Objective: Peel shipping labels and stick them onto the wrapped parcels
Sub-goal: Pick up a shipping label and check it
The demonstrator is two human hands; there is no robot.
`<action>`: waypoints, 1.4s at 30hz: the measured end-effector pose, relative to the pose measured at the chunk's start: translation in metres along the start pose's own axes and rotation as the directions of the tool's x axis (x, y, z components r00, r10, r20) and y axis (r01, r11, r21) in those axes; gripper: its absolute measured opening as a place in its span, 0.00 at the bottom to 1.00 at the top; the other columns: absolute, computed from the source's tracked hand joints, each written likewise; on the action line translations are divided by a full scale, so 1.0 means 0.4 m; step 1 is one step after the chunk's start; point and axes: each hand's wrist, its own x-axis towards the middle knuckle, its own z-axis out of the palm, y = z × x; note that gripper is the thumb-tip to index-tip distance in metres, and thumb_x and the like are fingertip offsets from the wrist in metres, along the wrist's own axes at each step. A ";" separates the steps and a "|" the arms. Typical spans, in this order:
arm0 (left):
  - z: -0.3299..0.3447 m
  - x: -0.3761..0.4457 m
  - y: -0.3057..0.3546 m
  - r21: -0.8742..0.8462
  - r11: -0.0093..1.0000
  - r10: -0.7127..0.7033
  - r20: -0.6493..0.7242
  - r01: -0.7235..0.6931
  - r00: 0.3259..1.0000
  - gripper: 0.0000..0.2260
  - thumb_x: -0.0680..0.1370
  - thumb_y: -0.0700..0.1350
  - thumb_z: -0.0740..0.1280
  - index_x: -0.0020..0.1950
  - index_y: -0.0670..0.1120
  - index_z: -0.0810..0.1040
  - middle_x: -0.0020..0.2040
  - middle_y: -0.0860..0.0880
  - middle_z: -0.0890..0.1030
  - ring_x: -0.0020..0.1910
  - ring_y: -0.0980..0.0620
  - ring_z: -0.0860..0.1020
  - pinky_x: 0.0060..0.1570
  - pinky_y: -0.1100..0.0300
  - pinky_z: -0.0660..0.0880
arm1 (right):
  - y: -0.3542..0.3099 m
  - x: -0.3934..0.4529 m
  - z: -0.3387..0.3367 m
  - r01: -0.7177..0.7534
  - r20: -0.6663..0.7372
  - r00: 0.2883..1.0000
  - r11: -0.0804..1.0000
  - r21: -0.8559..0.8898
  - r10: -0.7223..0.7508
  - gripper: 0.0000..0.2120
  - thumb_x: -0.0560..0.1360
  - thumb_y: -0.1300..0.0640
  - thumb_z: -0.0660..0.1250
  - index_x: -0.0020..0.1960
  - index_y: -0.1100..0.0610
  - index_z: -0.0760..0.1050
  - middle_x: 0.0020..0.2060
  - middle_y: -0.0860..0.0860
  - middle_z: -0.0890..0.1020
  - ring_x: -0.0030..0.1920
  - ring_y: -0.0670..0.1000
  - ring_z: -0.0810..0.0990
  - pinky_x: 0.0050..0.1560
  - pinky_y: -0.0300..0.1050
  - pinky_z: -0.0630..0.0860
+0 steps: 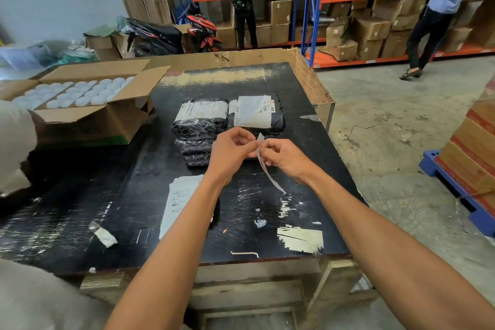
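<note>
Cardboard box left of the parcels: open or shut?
Open. The cardboard box has its top flaps folded outward, and rows of white round lids show inside. It sits left of the wrapped parcels.

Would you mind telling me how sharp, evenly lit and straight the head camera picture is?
Head view: lighting soft and even, with glare on the black table; wide-angle bending tilts the shelves; both hands, left and right, and the label are fairly sharp; the far people look soft.
</note>
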 end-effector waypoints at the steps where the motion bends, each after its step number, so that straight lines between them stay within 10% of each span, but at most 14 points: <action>1: 0.000 -0.002 0.002 -0.012 1.000 -0.008 0.003 0.008 1.000 0.05 0.75 0.37 0.75 0.50 0.40 0.82 0.40 0.41 0.84 0.34 0.55 0.82 0.38 0.65 0.78 | 0.001 0.000 -0.001 0.004 -0.002 1.000 1.000 -0.014 -0.004 0.10 0.81 0.59 0.67 0.42 0.53 0.81 0.37 0.52 0.80 0.34 0.44 0.74 0.44 0.39 0.71; 19: 0.022 -0.014 -0.003 -0.513 0.811 -0.317 0.017 0.280 0.948 0.08 0.77 0.29 0.68 0.55 0.37 0.80 0.47 0.37 0.86 0.42 0.44 0.86 0.45 0.56 0.84 | 0.005 -0.009 0.006 -0.035 -0.086 0.996 0.999 0.008 0.035 0.10 0.75 0.61 0.65 0.36 0.54 0.74 0.28 0.46 0.74 0.31 0.44 0.69 0.40 0.39 0.67; 22: 0.025 -0.009 -0.011 -0.475 0.841 -0.313 -0.036 0.259 0.949 0.12 0.75 0.28 0.69 0.56 0.38 0.79 0.46 0.38 0.85 0.45 0.43 0.85 0.45 0.54 0.84 | 0.015 -0.007 0.007 -0.013 -0.116 0.993 0.998 -0.067 0.006 0.07 0.74 0.51 0.68 0.40 0.53 0.79 0.34 0.53 0.82 0.36 0.48 0.76 0.48 0.50 0.74; 32: 0.027 -0.008 -0.022 -0.396 0.907 -0.178 -0.048 0.145 0.983 0.12 0.74 0.31 0.74 0.55 0.41 0.81 0.45 0.38 0.87 0.48 0.41 0.86 0.53 0.49 0.83 | -0.010 0.013 0.011 0.083 -0.301 0.949 0.996 -0.037 -0.090 0.05 0.78 0.52 0.72 0.47 0.53 0.79 0.44 0.50 0.84 0.41 0.44 0.82 0.44 0.38 0.79; 42: 0.012 0.007 -0.018 -0.798 0.529 -0.447 0.027 0.288 0.894 0.07 0.78 0.30 0.67 0.51 0.40 0.78 0.49 0.42 0.84 0.49 0.45 0.84 0.45 0.56 0.83 | 0.039 0.019 0.010 -0.022 -0.425 0.880 0.913 0.407 0.211 0.06 0.79 0.62 0.68 0.54 0.54 0.78 0.44 0.53 0.83 0.41 0.49 0.77 0.47 0.45 0.75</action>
